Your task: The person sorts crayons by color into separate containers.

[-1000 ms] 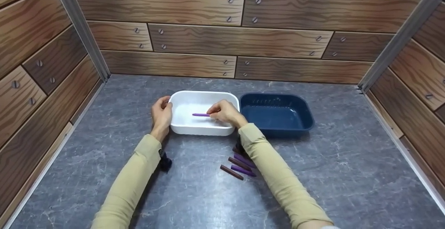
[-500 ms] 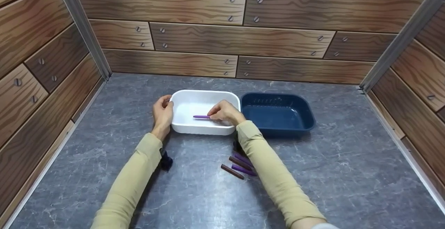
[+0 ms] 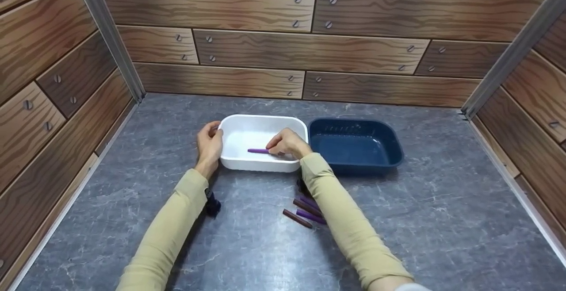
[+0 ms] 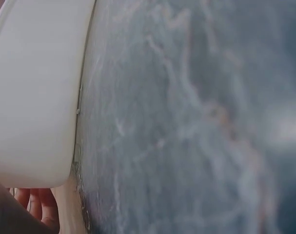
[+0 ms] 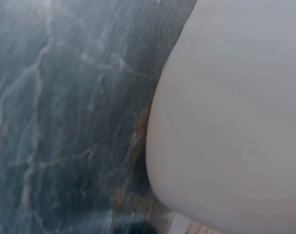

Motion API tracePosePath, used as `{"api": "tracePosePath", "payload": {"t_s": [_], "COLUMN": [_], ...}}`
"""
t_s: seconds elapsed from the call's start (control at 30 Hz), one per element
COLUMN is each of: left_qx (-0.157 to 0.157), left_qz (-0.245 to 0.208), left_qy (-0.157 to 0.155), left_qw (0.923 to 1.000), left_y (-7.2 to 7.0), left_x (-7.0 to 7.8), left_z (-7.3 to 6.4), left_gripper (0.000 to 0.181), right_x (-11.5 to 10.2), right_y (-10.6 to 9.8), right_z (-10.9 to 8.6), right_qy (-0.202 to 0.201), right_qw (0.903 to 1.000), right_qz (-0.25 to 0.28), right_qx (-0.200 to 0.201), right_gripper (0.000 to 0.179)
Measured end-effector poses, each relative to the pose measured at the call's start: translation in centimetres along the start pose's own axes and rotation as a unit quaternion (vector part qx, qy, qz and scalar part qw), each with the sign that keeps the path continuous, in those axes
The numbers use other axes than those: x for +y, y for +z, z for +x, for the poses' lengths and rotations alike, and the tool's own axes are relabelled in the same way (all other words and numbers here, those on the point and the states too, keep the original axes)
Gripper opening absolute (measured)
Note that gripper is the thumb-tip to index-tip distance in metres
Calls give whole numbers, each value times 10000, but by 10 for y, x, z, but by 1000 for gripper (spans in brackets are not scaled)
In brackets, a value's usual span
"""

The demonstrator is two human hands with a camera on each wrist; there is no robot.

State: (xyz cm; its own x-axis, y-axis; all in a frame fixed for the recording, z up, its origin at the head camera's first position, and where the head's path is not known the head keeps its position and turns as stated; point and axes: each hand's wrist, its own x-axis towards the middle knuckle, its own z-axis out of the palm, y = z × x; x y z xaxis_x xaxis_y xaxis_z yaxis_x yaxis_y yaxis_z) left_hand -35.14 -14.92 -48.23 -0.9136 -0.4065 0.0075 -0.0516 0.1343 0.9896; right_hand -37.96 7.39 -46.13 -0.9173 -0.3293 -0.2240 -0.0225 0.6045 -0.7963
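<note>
My right hand (image 3: 288, 143) reaches over the near right part of a white plastic bin (image 3: 261, 166) and pinches a purple crayon (image 3: 258, 151) by its right end. The crayon lies level, its free end pointing left, low inside the bin. At the bin's left end my left hand (image 3: 208, 145) grips the side wall, thumb at the rim and fingers outside. In the left wrist view, curled fingers (image 4: 40, 207) show by the bin's corner. The right wrist view shows the bin's outer wall (image 5: 230, 122), with the right hand out of view.
A dark blue bin (image 3: 358, 167) stands against the white bin's right side. Several brown and purple crayons lie on the grey marbled table before the bins, including a brown crayon (image 3: 297, 218); my right forearm (image 3: 347, 224) partly covers them. Wood-patterned walls (image 3: 247, 47) enclose the table.
My right hand has come slightly nearer to me with the purple crayon, inside the white bin. My left hand keeps its place on the bin. The head view has shifted a little.
</note>
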Motion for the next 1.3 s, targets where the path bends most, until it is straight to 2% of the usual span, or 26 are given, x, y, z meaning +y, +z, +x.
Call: {"api": "tracePosePath", "payload": {"t_s": [0.43, 0.6, 0.8, 0.9, 1.1, 1.3], "left_qx": [31, 20, 36, 56, -9, 6], "left_qz": [-53, 100, 35, 41, 38, 51], "left_qy": [-22, -67, -103, -127, -102, -54], "left_qw": [10000, 9999, 9999, 9999, 9999, 10000], "left_y": [-1, -1, 0, 0, 1, 0], "left_x": [0, 1, 1, 0, 1, 1], "left_z": [2, 1, 0, -1, -1, -2], "left_gripper": [34, 34, 34, 34, 34, 34], "right_x": [-1, -2, -2, -2, -2, -2], "right_y": [0, 0, -1, -2, -8, -14], "right_z": [0, 0, -2, -3, -10, -20], "right_qy": [26, 30, -263, -438, -846, -1062], "right_qw": [9999, 9996, 9967, 9948, 9905, 9852], "right_qz": [-8, 47, 394, 633, 788, 1200], "right_qx": [123, 279, 665, 669, 743, 609], "right_gripper": [19, 20, 22, 24, 25, 30]}}
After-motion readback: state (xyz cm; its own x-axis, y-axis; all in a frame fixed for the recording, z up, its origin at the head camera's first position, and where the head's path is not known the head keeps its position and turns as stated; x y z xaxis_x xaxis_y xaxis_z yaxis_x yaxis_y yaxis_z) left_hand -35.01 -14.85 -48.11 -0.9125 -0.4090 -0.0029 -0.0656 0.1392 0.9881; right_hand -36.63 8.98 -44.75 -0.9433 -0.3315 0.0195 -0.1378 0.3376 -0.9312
